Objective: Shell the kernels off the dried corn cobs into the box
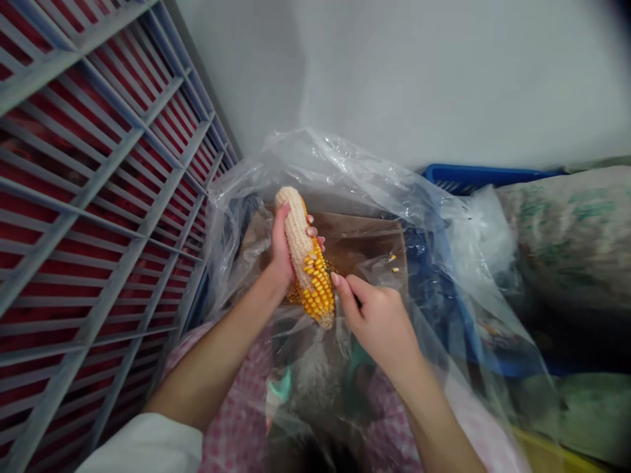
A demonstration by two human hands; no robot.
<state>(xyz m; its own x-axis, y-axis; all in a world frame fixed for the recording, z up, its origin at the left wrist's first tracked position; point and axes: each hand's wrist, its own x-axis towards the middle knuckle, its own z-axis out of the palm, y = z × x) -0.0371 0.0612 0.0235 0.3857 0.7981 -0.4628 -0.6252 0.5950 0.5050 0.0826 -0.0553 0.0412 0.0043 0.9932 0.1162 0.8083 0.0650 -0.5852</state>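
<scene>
My left hand (282, 246) is wrapped round an ear of corn (318, 289), tilted with its tip pointing down towards me. Its upper left side is bare pale cob, while yellow kernels still cover the lower part and the right edge. At the right side of the ear is my right hand (377, 309), fingers curled and thumb close to the kernels. Whatever it grips, if anything, is hidden; a small dark patch shows between thumb and fingers. Beneath both hands, loose kernels (293, 293) lie in a clear plastic bag (231, 203) over brown cardboard (365, 230).
A tall grey slatted crate (133, 138) with red contents rises close on the left. To the right are a blue basket (488, 174) and a stuffed, printed sack (572, 230). A pale wall (394, 79) stands behind the bag.
</scene>
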